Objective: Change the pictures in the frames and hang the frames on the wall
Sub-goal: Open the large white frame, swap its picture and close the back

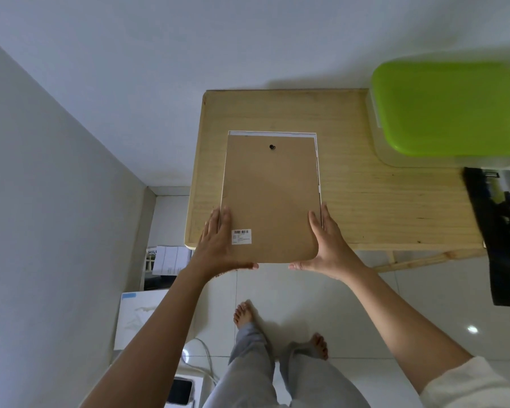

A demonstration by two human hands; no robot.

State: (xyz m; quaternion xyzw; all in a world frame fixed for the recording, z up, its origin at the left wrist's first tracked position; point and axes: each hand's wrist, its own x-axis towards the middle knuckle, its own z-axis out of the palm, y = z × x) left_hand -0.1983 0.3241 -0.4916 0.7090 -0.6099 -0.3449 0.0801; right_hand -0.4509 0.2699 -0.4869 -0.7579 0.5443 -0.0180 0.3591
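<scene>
The wall (248,39) behind the work area carries no frame and shows no nail or hook in the visible part, so the hanging stage is judged not yet begun. The wooden table (380,201) stands against it. On the table's far right sits a box with a green lid (448,110), and a dark print (507,231) lies at the right edge, overhanging toward the floor (365,304); whether it is a removed picture or one waiting to go in cannot be told. The frame (271,132) lies face down near the table's left side, showing only as a white rim along the top and right. The brown backing board (271,195) sits over it slightly askew, its near end projecting past the table edge. The board is judged not fully seated. Which picture lies beneath it is hidden, so the change cannot be confirmed for this frame. The left hand (218,245) and right hand (327,242) flank the board's near corners. The fingers (218,222) of each lie straight and together along the side edges, thumbs stretched under the near edge, pressing rather than curling round. A small black hanger (272,147) is fixed near the board's far end, ready for the wall. A barcode label (241,236) sits beside the left hand. Remaining: seat and secure the board, treat any further frames, and hang them.
</scene>
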